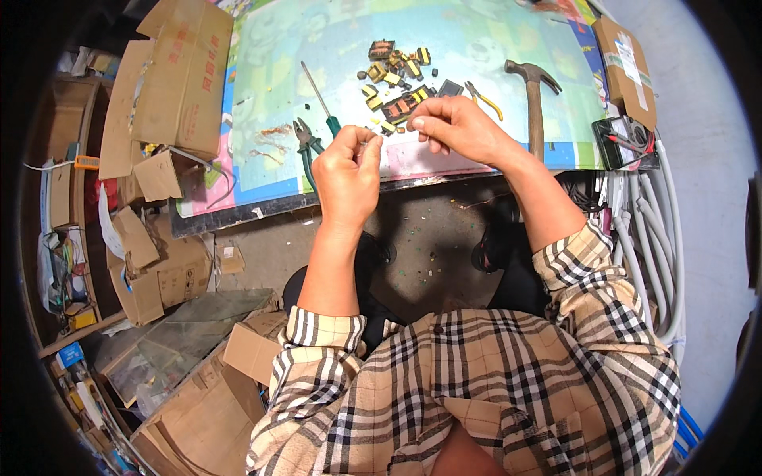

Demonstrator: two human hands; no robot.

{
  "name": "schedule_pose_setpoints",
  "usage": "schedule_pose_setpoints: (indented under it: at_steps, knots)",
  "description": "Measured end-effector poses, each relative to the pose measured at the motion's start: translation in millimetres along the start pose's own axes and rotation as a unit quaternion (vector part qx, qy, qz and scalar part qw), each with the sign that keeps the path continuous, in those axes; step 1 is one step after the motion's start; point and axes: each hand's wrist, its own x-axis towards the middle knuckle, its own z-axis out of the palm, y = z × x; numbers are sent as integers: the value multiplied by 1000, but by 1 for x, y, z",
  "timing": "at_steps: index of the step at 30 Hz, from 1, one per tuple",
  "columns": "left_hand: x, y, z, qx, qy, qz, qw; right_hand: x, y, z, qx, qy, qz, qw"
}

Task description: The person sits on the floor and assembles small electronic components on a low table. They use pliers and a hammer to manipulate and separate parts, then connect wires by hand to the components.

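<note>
Over the near edge of the table, my left hand (347, 176) is closed, thumb pressed against the curled fingers. Whatever it pinches is too small to name. Close by on the right, my right hand (463, 133) also has its thumb and fingers drawn together, and I cannot make out what is in them. Just beyond both hands lies a loose pile of small yellow and black block-shaped parts (406, 105). Green-handled pliers (307, 147) and a screwdriver (321, 97) rest beside my left hand. Small yellow-handled pliers (486, 101) lie beyond my right hand, with a claw hammer (536, 107) further right.
The table (278, 44) has a coloured printed cover. A large cardboard box (182, 87) stands at its left edge, near thin wire scraps (274, 135). On the right are another carton (626, 71), a black tray with leads (627, 144) and grey hoses (657, 230). Shelves (79, 182) line the left.
</note>
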Motion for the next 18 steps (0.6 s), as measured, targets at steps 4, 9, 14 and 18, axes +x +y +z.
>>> schedule_pose_setpoints:
  at_steps: [4,9,14,18]
  knots:
    - [-3,7,8,32,4,18,999,0,-2,4,-13,9,15,1000]
    - [-4,7,12,-4,-40,-31,999,-1,0,12,-128,77,-72,986]
    - [2,3,17,-67,-39,-58,995,-5,-5,19,-151,91,-104,979]
    - [1,2,19,-78,-5,-51,996,-5,-8,22,-158,95,-74,980]
